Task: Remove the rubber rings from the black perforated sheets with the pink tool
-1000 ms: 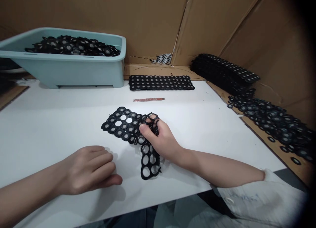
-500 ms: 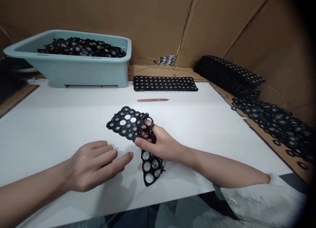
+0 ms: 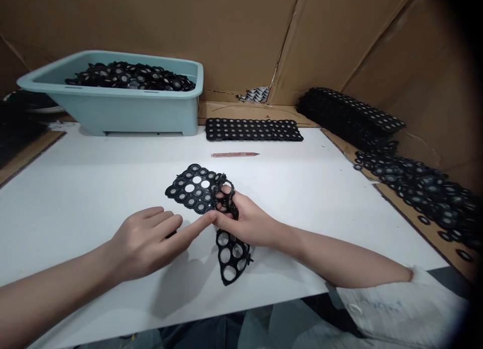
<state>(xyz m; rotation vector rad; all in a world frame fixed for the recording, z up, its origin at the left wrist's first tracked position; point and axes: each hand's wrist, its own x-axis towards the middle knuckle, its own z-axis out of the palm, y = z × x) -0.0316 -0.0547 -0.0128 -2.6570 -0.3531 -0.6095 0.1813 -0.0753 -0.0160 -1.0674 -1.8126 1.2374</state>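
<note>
My right hand (image 3: 245,218) is closed around a bent black sheet of joined rings (image 3: 190,188). Pale discs show in its flat far part, and three of the openings look bright white. Its near part (image 3: 232,258) hangs below my palm with open holes. My left hand (image 3: 147,243) is beside it, its index finger stretched out and its tip at my right thumb. The other left fingers are curled in, and a small dark bit shows beneath them, mostly hidden.
A light blue tub (image 3: 143,112) of black rings stands at the back left. A flat black ring sheet (image 3: 252,130) and a red pencil (image 3: 234,154) lie ahead. On the right are stacked ring sheets (image 3: 347,115) and a heap of loose black rings (image 3: 422,188).
My left hand has moved right and slightly up, bringing its index fingertip to my right thumb. My right hand keeps its hold on the sheet almost unmoved.
</note>
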